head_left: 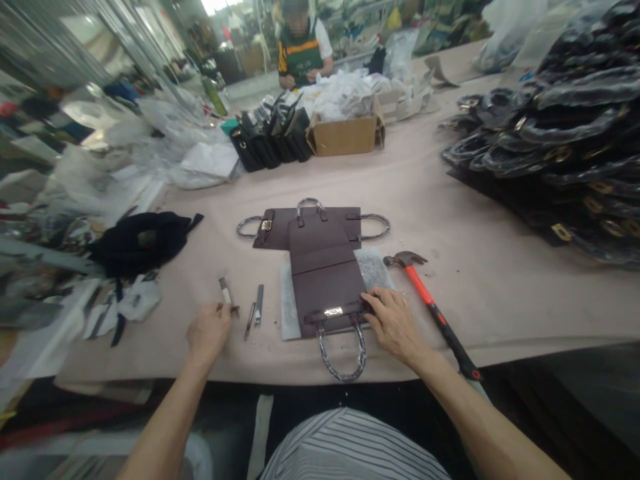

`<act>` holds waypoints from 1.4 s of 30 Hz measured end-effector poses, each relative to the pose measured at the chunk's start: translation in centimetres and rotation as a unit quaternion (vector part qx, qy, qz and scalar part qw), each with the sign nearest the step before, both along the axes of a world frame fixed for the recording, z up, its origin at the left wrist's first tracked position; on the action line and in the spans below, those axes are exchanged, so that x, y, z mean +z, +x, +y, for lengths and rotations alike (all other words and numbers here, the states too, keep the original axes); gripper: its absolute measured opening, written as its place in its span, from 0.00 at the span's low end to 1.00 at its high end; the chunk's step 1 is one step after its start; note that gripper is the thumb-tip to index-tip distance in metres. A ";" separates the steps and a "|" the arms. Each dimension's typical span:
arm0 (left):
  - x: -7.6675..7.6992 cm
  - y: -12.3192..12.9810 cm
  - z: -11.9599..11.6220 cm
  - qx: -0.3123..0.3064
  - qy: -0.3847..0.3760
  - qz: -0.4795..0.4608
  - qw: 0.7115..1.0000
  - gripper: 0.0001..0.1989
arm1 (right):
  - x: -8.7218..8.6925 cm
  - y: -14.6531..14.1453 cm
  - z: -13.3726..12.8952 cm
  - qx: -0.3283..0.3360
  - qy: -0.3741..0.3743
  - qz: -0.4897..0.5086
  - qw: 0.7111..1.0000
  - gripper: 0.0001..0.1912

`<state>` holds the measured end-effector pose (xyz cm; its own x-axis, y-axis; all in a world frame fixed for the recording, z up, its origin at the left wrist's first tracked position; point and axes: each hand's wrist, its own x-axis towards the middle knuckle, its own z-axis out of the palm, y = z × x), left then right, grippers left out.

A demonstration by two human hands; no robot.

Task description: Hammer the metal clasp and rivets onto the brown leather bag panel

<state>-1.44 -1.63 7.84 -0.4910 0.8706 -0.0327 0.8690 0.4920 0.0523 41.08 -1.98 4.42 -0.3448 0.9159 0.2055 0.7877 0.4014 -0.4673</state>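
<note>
The right hand (395,323) sets bent fingertips on the near right edge of the dark brown bag panel (325,277); whether it pinches, I cannot tell. The panel lies flat on the table (425,200), partly over a second panel (277,233) and a pale sheet (373,269). It looks light, smooth, fairly stiff and easily marked, so its edges or the wrapped handle (343,378) seem the best hold. The left hand (209,330) curls its fingers at a small tool (225,290), its grip unclear; a hammer (420,285) lies right of the panel.
</note>
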 end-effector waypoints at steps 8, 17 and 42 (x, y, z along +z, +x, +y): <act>-1.6 10.4 -1.7 -0.286 0.167 -0.158 0.930 0.07 | -1.2 0.3 0.3 0.015 0.034 0.015 0.999 0.16; -0.8 16.3 -1.5 -0.438 0.088 -0.133 0.885 0.04 | -0.1 -0.5 1.1 0.050 0.054 -0.056 0.996 0.12; -3.8 12.8 -1.4 -0.614 0.197 -0.154 0.748 0.13 | 1.9 -0.1 3.0 0.270 0.039 -0.128 0.954 0.09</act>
<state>11.39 -3.01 4.04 0.6654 0.6307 0.3994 0.5697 -0.7747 0.2743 40.99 1.06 6.30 -0.8098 0.5758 0.1123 0.5402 0.8066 -0.2400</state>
